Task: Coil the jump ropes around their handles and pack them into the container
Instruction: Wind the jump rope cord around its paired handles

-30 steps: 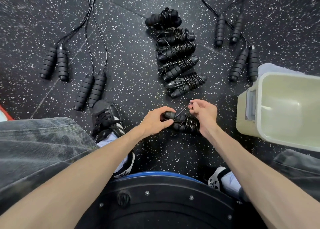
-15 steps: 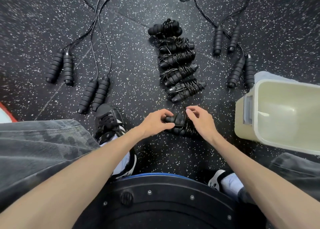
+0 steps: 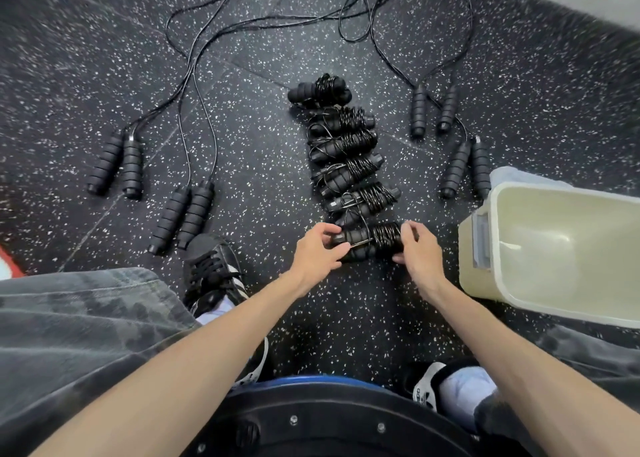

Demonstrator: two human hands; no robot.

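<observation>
Gripping the coiled rope (image 3: 370, 242), both hands' fingers (image 3: 332, 230) clamp it between bundle row (image 3: 349, 166) and container (image 3: 485, 283).

container (image 3: 568, 249) cut off at right edge, loose cords (image 3: 353, 6) leaving top edge

Head-worn view, down over floor (image 3: 104, 58)

You've got one coiled black jump rope (image 3: 372, 242) lying crosswise at the near end of a row of five coiled ropes (image 3: 346, 152), four uncoiled ropes' handle pairs (image 3: 180, 217) flanking it, and the beige container (image 3: 485, 276) tipped open at right.
</observation>
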